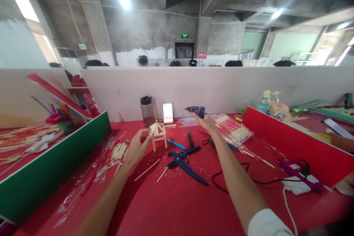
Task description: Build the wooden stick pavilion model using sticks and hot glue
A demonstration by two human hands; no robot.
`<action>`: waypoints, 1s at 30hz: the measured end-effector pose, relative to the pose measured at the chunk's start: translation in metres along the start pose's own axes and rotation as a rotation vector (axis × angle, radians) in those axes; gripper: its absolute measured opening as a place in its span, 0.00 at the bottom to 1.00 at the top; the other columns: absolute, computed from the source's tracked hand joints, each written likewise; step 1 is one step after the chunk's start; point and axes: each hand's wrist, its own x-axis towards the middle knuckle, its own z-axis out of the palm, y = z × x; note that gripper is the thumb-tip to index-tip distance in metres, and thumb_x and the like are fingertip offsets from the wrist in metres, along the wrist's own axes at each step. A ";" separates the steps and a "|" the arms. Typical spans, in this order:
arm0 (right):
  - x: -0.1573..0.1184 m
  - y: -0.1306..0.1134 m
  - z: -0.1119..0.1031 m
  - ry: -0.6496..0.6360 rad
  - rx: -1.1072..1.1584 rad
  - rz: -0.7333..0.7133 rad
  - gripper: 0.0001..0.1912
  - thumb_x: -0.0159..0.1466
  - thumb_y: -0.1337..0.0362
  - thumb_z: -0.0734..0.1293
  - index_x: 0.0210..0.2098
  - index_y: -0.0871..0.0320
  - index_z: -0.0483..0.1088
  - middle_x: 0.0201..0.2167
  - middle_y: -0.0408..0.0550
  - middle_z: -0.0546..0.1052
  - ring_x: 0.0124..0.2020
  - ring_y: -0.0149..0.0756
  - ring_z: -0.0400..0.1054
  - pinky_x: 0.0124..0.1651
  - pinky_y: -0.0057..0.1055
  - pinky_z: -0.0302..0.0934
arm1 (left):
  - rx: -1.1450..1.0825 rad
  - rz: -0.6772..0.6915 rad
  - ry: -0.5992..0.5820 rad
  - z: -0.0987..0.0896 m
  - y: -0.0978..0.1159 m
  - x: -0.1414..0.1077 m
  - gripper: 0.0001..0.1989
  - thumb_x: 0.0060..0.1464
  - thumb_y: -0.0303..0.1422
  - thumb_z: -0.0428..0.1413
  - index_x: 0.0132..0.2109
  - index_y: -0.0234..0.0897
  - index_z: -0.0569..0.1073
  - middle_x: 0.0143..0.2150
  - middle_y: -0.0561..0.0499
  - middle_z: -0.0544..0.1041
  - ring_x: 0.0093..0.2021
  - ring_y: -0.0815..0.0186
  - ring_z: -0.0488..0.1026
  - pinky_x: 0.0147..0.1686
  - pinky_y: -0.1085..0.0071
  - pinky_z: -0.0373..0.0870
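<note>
A small pavilion model [159, 138] made of wooden sticks stands on the red table, its pointed roof built of short sticks. My left hand [138, 145] grips its left side between thumb and fingers. In my right hand [207, 122] is a blue glue gun [195, 110], raised to the right of the model with its nozzle pointing left. Below the model lie blue-handled cutters [184, 160], a blue pen [177, 144] and a black-and-red utility knife [190, 139]. Loose wooden sticks [147, 170] and small chips lie around the cutters.
A dark bottle [147, 111] and a propped phone [167, 112] stand against the white partition [221, 88]. Packaged sticks [233, 129] lie at right, cut sticks [118, 152] at left. A green board [63, 166] and a red board [293, 143] flank the table; black cable [221, 186] crosses the right.
</note>
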 end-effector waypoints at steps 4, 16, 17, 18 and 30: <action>0.006 -0.029 -0.016 0.090 -0.242 -0.129 0.22 0.63 0.46 0.64 0.32 0.60 0.74 0.26 0.49 0.76 0.32 0.40 0.69 0.34 0.31 0.61 | -0.105 -0.057 -0.019 0.000 0.004 0.000 0.19 0.55 0.47 0.58 0.47 0.39 0.70 0.49 0.45 0.79 0.43 0.58 0.79 0.44 0.63 0.75; -0.070 -0.061 0.043 -0.236 -0.033 -0.209 0.20 0.65 0.48 0.64 0.28 0.58 0.71 0.20 0.43 0.69 0.24 0.35 0.64 0.28 0.28 0.57 | -0.111 0.012 -0.026 0.006 0.009 -0.005 0.18 0.55 0.46 0.58 0.45 0.39 0.69 0.51 0.45 0.75 0.41 0.62 0.78 0.43 0.63 0.76; -0.078 -0.060 0.047 -0.227 -0.028 -0.218 0.19 0.65 0.49 0.64 0.30 0.58 0.72 0.21 0.44 0.70 0.26 0.36 0.65 0.29 0.29 0.57 | -0.130 0.007 -0.031 0.007 0.011 -0.006 0.17 0.55 0.46 0.58 0.45 0.39 0.69 0.51 0.45 0.75 0.40 0.63 0.78 0.42 0.64 0.76; -0.086 -0.060 0.049 -0.220 -0.032 -0.231 0.18 0.66 0.50 0.63 0.31 0.58 0.72 0.22 0.44 0.71 0.27 0.37 0.66 0.30 0.29 0.58 | -0.147 0.002 -0.035 0.009 0.014 -0.007 0.17 0.55 0.45 0.59 0.44 0.39 0.69 0.51 0.45 0.74 0.40 0.63 0.78 0.42 0.64 0.77; -0.107 -0.058 0.068 -0.166 -0.187 -0.363 0.13 0.68 0.53 0.61 0.32 0.55 0.67 0.30 0.46 0.72 0.31 0.37 0.68 0.38 0.31 0.60 | -0.144 -0.019 -0.064 0.014 0.028 -0.012 0.16 0.56 0.44 0.58 0.46 0.40 0.68 0.46 0.48 0.74 0.40 0.62 0.79 0.40 0.64 0.77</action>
